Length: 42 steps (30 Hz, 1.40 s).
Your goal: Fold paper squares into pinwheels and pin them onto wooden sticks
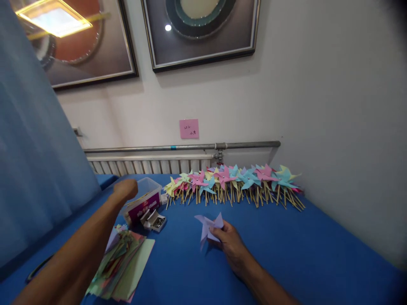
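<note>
My right hand [230, 245] pinches a lilac paper pinwheel [208, 228] above the blue table; its blades are folded in and no stick shows on it. My left hand [126, 189] is over a clear plastic box [149, 185] with a purple label and thin wooden sticks inside. It looks closed like a fist, and its fingertips are hidden, so whatever it may hold cannot be made out. Beside the box lies a small open carton [158, 223] of metal pins. A fanned stack of coloured paper sheets [127, 264] lies near my left forearm.
Many finished pinwheels [224, 177] on wooden sticks lie in a long row at the back of the blue table [280, 250]. Behind them are a radiator [152, 165], a pipe and the wall. A blue curtain [38, 148] hangs at the left. A dark curved object [38, 270] lies near it.
</note>
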### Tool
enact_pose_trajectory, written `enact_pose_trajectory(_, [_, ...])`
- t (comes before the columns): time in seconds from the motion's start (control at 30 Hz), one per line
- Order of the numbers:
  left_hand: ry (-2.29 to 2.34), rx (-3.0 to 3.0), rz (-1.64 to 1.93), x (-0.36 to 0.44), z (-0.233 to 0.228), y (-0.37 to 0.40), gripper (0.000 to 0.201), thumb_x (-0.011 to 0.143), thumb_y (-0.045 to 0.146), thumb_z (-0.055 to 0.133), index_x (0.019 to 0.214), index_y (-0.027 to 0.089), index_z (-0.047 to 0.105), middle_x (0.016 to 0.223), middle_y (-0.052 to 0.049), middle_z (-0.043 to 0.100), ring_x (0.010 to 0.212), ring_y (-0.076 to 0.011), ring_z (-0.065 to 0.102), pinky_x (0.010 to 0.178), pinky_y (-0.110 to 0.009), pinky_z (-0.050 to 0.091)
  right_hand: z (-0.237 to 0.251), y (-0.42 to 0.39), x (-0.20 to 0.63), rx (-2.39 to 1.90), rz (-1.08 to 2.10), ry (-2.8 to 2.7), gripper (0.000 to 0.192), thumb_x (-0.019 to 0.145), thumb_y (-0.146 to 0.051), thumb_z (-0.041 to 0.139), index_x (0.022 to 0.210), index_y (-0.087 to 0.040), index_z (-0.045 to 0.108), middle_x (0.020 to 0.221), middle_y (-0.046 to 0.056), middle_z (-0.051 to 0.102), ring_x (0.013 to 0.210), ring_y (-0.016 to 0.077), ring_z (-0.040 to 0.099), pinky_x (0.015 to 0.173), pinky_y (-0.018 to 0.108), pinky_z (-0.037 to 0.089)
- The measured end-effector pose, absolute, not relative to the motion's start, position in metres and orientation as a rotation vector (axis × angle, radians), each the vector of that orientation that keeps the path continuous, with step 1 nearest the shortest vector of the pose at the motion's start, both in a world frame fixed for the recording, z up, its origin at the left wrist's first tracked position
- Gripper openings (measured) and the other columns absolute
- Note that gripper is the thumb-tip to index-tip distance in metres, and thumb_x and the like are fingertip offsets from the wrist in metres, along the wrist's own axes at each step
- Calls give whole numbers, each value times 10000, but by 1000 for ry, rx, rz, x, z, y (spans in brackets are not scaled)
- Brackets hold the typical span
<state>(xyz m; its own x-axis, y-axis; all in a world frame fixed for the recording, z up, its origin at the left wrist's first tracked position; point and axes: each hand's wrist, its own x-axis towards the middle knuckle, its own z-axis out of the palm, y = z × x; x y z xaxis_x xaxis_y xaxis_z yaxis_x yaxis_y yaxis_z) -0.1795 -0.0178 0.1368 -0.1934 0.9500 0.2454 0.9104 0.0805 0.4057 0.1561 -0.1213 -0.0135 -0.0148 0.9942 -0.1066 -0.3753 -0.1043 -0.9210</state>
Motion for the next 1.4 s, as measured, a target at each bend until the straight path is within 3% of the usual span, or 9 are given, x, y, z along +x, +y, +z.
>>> enact_pose_trajectory(0.1, [2157,2022,801,-153,125,-32,195,871,230,527,911,112,676,840,-121,708,930,-291,653,861,-405,459,-15,-119,156,-980,1455,-855,306,606,-320,842,863,-182,747,877,49,754,834,232,682,809,376,559])
enact_pose_trajectory(0.17, [1955,2059,833,-122,99,-45,251,898,286,491,994,167,690,788,-46,698,788,-209,645,759,-308,469,-16,-119,156,-974,1460,-850,327,594,-331,861,862,-179,751,876,51,756,839,232,685,808,374,557])
enact_pose_trajectory(0.27, [1401,1790,1000,-72,48,-64,280,843,352,535,958,154,697,687,-10,630,601,-159,546,610,-265,414,-16,-121,158,-967,1454,-827,368,592,-349,884,893,-182,755,896,51,760,856,231,691,807,365,555])
enact_pose_trajectory(0.43, [1280,1715,1095,-35,-3,-82,261,870,364,531,882,162,697,646,21,555,617,-140,482,614,-249,347,-12,-123,159,-948,1441,-747,397,570,-360,921,889,-188,759,890,44,755,817,202,674,766,336,561])
enact_pose_trajectory(0.63, [1344,1597,1060,-38,-4,-82,143,856,263,550,740,187,585,607,37,537,577,-121,459,575,-234,310,-12,-120,158,-960,1447,-713,382,543,-350,944,843,-194,766,839,26,739,762,176,644,706,306,557])
enact_pose_trajectory(0.87, [1224,1319,987,-25,2,-91,179,840,339,577,802,169,620,445,68,441,412,-91,310,463,-242,177,-10,-122,156,-964,1460,-726,372,545,-346,947,838,-196,773,816,20,738,739,169,633,696,304,543])
enact_pose_trajectory(1.0, [1236,1151,956,-21,12,-97,124,770,289,623,751,194,546,449,98,383,376,-61,246,429,-224,152,-8,-124,156,-965,1469,-729,392,551,-351,945,869,-198,775,831,20,740,741,162,629,700,297,540])
enact_pose_trajectory(1.3, [1039,1085,998,-25,1,-94,277,659,414,669,755,174,570,545,36,553,381,-67,395,397,-206,269,-13,-122,156,-954,1493,-700,355,567,-343,941,836,-199,758,831,16,738,759,164,642,717,296,552])
enact_pose_trajectory(1.4, [1070,1167,980,-21,-1,-95,308,632,435,701,714,167,574,548,44,548,367,-49,361,390,-207,253,-13,-124,155,-937,1502,-728,352,591,-345,927,869,-207,761,839,12,739,762,165,642,719,296,542])
